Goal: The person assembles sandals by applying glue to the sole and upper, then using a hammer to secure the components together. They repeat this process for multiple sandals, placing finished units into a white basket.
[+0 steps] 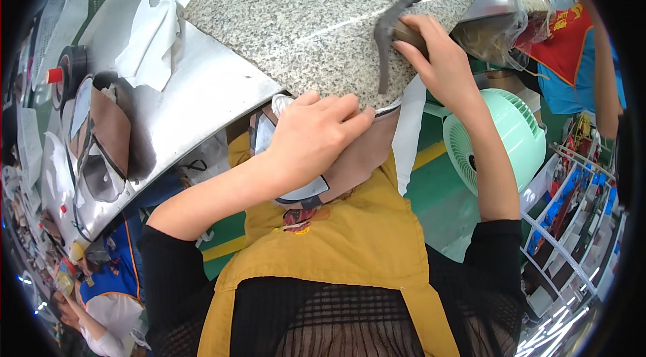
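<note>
My right hand (441,61) is closed round the short handle of a hammer (385,37). The hammer's dark metal head is over the speckled granite slab (282,17), close to its near edge. Beside it on the left, my left hand (313,129) grips the upper edge of a brown leather bag piece (369,155), fingers curled over at the slab's rim. This piece hangs against the yellow apron, and a pale panel with a dark border shows under my left wrist. My left fingertips are partly hidden.
A metal table (182,101) adjoins the slab, with a crumpled white cloth (151,41) and another brown bag piece (110,128) on it. A mint-green fan (518,135) stands close to my right forearm. People in blue work nearby on both sides.
</note>
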{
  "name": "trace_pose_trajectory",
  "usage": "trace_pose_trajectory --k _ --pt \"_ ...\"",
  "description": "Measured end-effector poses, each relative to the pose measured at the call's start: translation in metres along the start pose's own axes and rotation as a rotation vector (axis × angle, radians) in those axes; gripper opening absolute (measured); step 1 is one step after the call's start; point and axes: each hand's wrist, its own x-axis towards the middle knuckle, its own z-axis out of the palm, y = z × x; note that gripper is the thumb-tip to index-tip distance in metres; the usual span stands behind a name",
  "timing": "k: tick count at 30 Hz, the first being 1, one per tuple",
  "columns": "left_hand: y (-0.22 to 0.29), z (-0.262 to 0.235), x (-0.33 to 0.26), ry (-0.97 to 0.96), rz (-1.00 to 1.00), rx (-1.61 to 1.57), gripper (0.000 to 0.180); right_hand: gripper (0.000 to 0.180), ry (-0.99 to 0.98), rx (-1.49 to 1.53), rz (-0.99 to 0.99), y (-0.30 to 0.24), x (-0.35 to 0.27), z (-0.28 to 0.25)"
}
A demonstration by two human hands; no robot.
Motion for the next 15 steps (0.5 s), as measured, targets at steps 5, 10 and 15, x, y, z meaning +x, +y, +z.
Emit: trace_pose_trajectory --k 5,10,15 --pt "-0.004 0.001 -0.003 -0.026 0.077 0.089 0.038 0.023 -0.245 0.458 0.42 -0.038 -0.045 -0.052" --pt "-0.006 -0.001 -0.001 -0.075 0.136 0.126 0.039 0.022 -0.411 0.384 0.382 -0.067 -0.069 -0.056" --pt "-0.008 -0.001 -0.002 -0.069 0.147 0.122 0.038 0.028 -0.36 0.367 0.368 -0.072 -0.064 -0.063"
